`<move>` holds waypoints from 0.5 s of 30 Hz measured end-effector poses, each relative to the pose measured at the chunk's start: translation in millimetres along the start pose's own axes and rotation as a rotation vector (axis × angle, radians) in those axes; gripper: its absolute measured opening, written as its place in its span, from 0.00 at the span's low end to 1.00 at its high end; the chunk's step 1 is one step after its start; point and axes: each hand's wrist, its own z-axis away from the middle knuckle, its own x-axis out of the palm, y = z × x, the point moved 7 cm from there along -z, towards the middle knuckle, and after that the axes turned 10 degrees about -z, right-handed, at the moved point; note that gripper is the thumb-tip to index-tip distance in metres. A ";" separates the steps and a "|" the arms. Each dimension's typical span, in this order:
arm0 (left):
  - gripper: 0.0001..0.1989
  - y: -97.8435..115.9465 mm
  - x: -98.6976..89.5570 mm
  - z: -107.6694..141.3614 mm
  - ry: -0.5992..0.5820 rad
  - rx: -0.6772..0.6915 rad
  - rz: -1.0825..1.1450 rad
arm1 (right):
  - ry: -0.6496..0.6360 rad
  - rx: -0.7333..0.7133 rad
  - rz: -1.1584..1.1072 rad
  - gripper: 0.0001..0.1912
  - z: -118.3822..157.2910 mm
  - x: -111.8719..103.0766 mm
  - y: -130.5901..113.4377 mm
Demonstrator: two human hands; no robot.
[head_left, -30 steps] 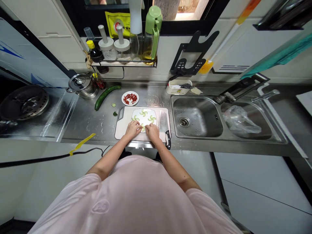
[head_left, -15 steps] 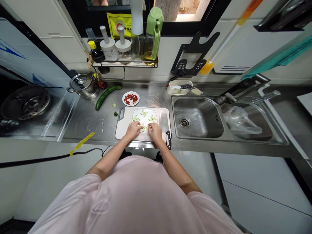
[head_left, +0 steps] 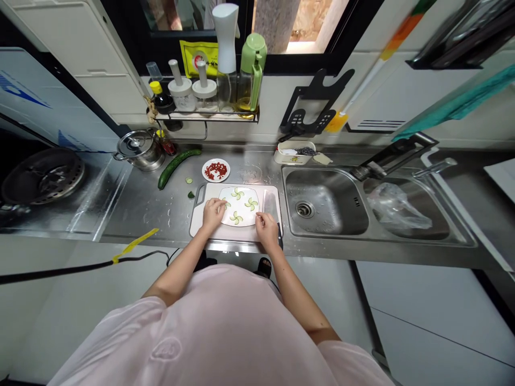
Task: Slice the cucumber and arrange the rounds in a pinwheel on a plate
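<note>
The white plate (head_left: 243,207) lies on the cutting board (head_left: 231,234) between your two hands, with no clear long axis. It sits to the right of your left hand (head_left: 214,215), whose bent fingers overlap its left rim beside the left cucumber pinwheel (head_left: 228,204), and to the left of your right hand (head_left: 266,230), whose fingertips bunch near its right near corner. Whether either hand grips anything, I cannot tell.

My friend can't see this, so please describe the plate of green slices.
Left of the steel sink lies a pale cutting board. The plate sits on it, between the left hand and right hand. Unlike the smaller round plate of red bits behind, it's squarish, with green-edged slices in pinwheels.
</note>
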 end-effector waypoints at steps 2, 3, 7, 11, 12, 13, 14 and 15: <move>0.12 -12.9 -6.6 -11.5 0.049 -0.077 -0.006 | 0.008 0.012 -0.008 0.14 1.4 -6.2 2.4; 0.12 -19.2 -8.9 -18.8 0.067 -0.110 -0.012 | 0.012 0.020 -0.010 0.14 1.7 -8.4 3.6; 0.13 -42.5 -11.9 -55.9 0.095 -0.256 -0.091 | 0.016 0.047 -0.005 0.14 0.9 -10.9 5.6; 0.12 -58.1 -4.4 -94.3 0.021 -0.364 -0.207 | -0.007 0.042 -0.005 0.14 -1.5 -7.2 3.9; 0.12 -61.3 -1.5 -101.7 -0.008 -0.385 -0.231 | -0.010 0.040 -0.006 0.14 -2.2 -6.7 3.8; 0.12 -63.6 2.0 -108.1 -0.042 -0.391 -0.255 | -0.012 0.038 -0.006 0.14 -2.9 -6.4 3.9; 0.11 -65.3 5.3 -113.5 -0.070 -0.391 -0.278 | -0.013 0.038 -0.007 0.14 -3.7 -6.4 4.3; 0.11 -66.6 8.2 -117.9 -0.094 -0.389 -0.300 | -0.015 0.038 -0.007 0.14 -4.5 -6.6 5.0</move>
